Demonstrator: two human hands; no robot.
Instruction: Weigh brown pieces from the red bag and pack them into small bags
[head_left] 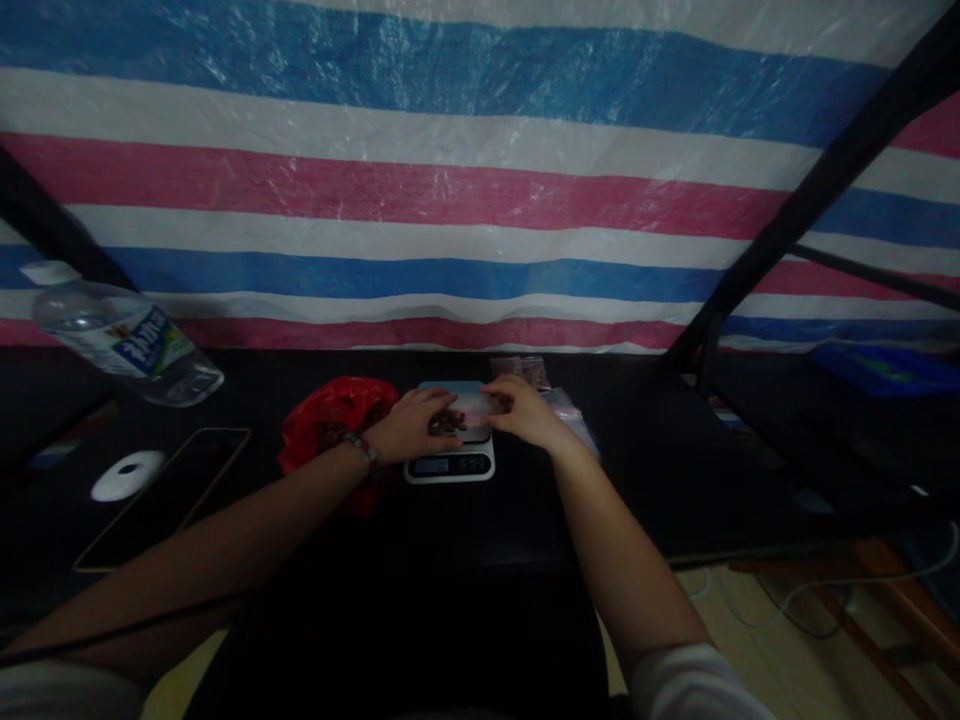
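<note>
Both my hands meet over a small white digital scale point(450, 464) on the black table point(660, 470). My left hand point(414, 424) pinches something dark and small above the scale's platform. My right hand point(519, 410) holds a small clear plastic bag point(477, 404) at the scale's top edge, fingertips close to the left hand's. A red plastic bag point(330, 428) with dark contents lies just left of my left wrist, which wears a bead bracelet.
A clear water bottle point(124, 340) lies at the far left. A dark phone point(166, 494) and a white round disc point(126, 474) sit left of the red bag. More small clear bags point(564, 408) lie behind my right hand. A striped tarp point(465, 190) backs the table; black frame bars stand at right.
</note>
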